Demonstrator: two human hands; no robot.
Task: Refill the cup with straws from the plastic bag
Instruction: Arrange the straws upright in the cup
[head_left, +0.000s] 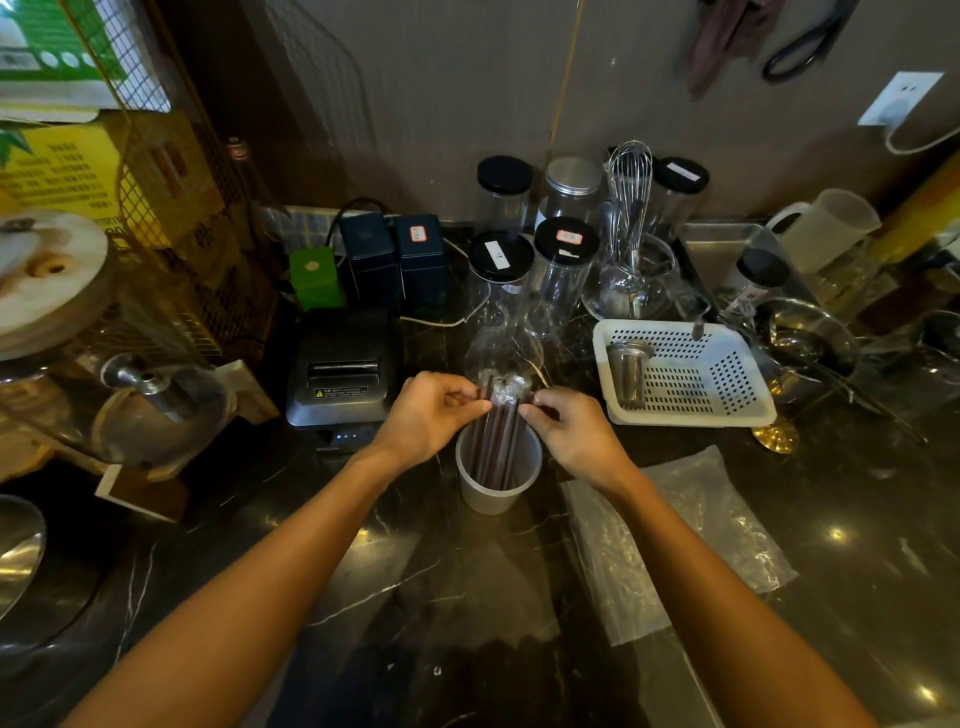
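A translucent white cup (493, 493) stands on the dark marble counter in the middle of the view. A bundle of dark brown, individually wrapped straws (500, 436) stands upright in it, tops sticking out above the rim. My left hand (428, 415) pinches the straw tops from the left. My right hand (569, 428) pinches them from the right. A clear plastic bag (675, 540) lies flat on the counter to the right of the cup, under my right forearm.
A black receipt printer (343, 374) sits left of the cup. A white perforated basket (685, 371) holding a metal strainer stands to the right. Black-lidded clear jars (563, 270), a whisk in a glass and dark tins line the wall behind.
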